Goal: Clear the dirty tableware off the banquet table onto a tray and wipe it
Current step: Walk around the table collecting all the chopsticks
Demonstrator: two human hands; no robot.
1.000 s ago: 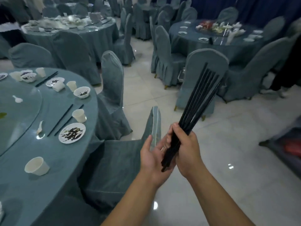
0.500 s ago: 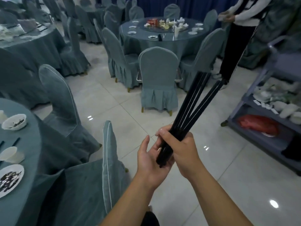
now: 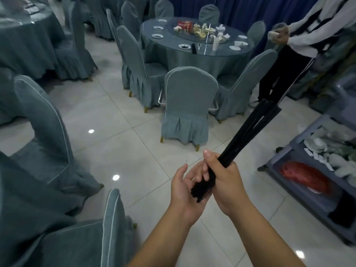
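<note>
Now my right grip clenches black chopstick bundle; left grip open, palm cupping lower ends.

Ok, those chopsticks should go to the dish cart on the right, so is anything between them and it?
Nothing visible does. The right hand grips the chopsticks, their ends against the left hand; only bare floor lies between them and the cart. A person stands farther back.
</note>
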